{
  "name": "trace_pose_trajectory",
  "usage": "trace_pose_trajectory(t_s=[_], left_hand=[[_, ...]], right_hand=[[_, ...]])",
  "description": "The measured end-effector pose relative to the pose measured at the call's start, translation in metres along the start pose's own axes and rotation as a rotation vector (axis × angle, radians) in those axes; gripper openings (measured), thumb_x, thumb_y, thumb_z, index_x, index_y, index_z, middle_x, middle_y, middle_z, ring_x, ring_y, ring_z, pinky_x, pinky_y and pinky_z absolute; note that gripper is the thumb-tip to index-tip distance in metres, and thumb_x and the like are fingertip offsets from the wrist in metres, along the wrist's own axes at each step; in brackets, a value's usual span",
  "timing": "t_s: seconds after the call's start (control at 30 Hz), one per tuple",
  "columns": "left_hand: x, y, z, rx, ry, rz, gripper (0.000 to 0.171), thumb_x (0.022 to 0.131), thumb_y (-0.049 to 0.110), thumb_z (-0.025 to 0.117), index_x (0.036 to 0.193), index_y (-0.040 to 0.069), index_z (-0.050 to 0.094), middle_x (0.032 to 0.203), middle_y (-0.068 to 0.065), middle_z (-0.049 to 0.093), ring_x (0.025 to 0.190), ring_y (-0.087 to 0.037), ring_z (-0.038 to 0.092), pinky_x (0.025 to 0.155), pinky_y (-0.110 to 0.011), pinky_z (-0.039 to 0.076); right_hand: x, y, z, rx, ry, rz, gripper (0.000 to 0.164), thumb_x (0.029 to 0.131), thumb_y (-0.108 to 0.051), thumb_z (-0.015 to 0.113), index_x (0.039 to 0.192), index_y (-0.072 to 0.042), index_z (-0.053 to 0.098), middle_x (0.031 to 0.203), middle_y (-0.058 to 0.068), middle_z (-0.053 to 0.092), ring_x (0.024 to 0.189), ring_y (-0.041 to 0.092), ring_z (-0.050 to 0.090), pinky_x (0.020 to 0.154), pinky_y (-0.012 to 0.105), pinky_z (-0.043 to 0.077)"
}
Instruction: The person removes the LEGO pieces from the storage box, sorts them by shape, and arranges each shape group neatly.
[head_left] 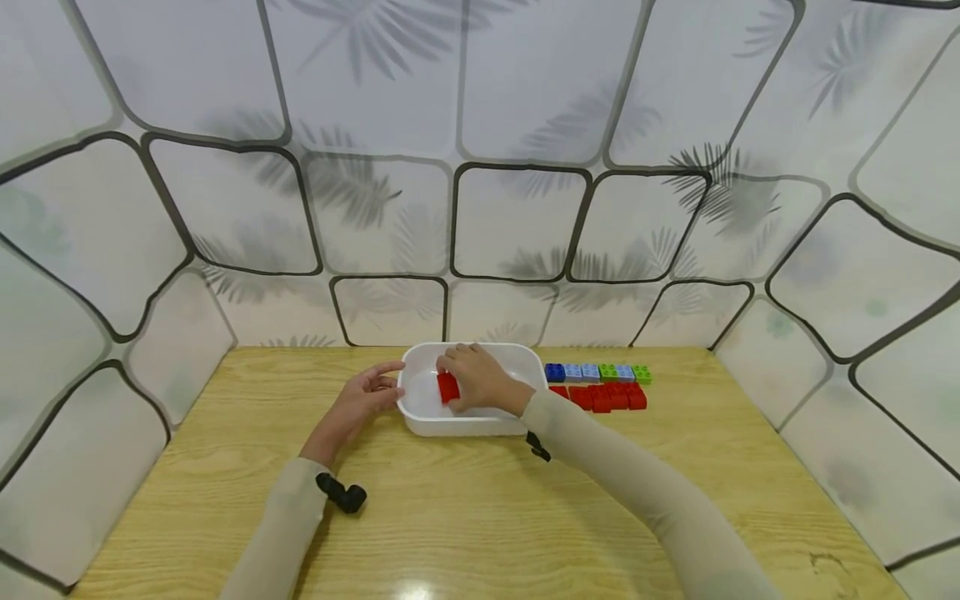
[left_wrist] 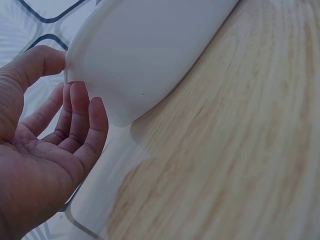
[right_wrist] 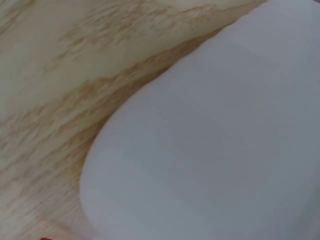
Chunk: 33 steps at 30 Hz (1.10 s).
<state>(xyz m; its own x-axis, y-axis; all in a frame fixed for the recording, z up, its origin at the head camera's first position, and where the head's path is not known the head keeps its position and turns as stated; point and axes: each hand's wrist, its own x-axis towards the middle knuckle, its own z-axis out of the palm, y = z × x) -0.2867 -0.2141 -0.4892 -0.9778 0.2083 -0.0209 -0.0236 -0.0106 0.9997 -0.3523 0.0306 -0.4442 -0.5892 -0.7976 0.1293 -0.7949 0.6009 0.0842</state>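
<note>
A white plastic basin point(head_left: 457, 427) stands on the table near the back wall. My left hand point(head_left: 365, 406) is at its left end, thumb and fingertips holding the rim; the left wrist view shows the fingers point(left_wrist: 80, 107) curled against the outer wall of the basin point(left_wrist: 145, 55). Reaching over the front right side, my right hand point(head_left: 477, 379) is inside the basin and grips a red toy brick point(head_left: 447, 387). The right wrist view shows only the basin's outside point(right_wrist: 200, 150) and wood, with the hand out of sight.
Right of the basin lie two rows of toy bricks: a back row of blue, light blue and green bricks point(head_left: 591, 372), and a front row of several red bricks point(head_left: 609, 397), partly hidden by the basin. Patterned cloth walls point(head_left: 517, 225) enclose the wooden table point(head_left: 450, 517).
</note>
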Motion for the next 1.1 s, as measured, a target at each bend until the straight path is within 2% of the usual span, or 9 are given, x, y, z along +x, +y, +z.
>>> trace_pose_trajectory(t_s=[0.27,0.5,0.63,0.87,1.1], left_hand=[[0.0,0.0,0.0,-0.016,-0.006,0.008,0.057,0.098,0.005,0.065,0.15,-0.001,0.043,0.104,0.002,0.064,0.093,-0.008,0.064,0.083,-0.024,0.058],[0.0,-0.001,-0.001,-0.023,-0.003,0.005,0.058,0.098,0.005,0.066,0.151,0.0,0.043,0.104,0.002,0.063,0.092,-0.008,0.064,0.081,-0.024,0.058],[0.0,0.0,-0.001,-0.028,-0.002,-0.006,0.059,0.098,0.005,0.066,0.152,0.0,0.042,0.104,0.001,0.062,0.091,-0.008,0.064,0.081,-0.024,0.058],[-0.002,0.004,0.0,-0.018,-0.01,-0.008,0.061,0.098,0.006,0.066,0.153,-0.001,0.04,0.104,0.0,0.062,0.092,-0.008,0.064,0.084,-0.026,0.058],[-0.002,0.005,0.001,-0.009,-0.019,-0.005,0.061,0.099,0.007,0.066,0.153,-0.001,0.039,0.105,0.002,0.062,0.093,-0.007,0.064,0.084,-0.026,0.058]], right_hand=[[-0.01,0.01,-0.014,0.028,0.103,0.006,0.046,0.076,-0.031,0.084,0.113,-0.012,0.063,0.103,0.003,0.064,0.099,0.022,0.056,0.092,0.042,0.047],[-0.026,0.02,-0.031,0.053,0.169,0.023,0.044,0.076,-0.027,0.083,0.112,-0.011,0.063,0.103,0.003,0.063,0.097,0.022,0.055,0.094,0.044,0.047],[-0.039,0.027,-0.038,0.016,0.19,0.027,0.043,0.078,-0.028,0.083,0.112,-0.011,0.063,0.105,0.003,0.064,0.098,0.022,0.056,0.095,0.044,0.048],[-0.064,0.052,-0.045,-0.006,0.239,0.035,0.044,0.077,-0.024,0.084,0.112,-0.009,0.063,0.108,0.006,0.065,0.101,0.025,0.058,0.095,0.046,0.049],[-0.096,0.083,-0.056,-0.005,0.299,0.082,0.045,0.074,-0.021,0.086,0.11,-0.007,0.064,0.106,0.009,0.065,0.096,0.028,0.058,0.09,0.049,0.05]])
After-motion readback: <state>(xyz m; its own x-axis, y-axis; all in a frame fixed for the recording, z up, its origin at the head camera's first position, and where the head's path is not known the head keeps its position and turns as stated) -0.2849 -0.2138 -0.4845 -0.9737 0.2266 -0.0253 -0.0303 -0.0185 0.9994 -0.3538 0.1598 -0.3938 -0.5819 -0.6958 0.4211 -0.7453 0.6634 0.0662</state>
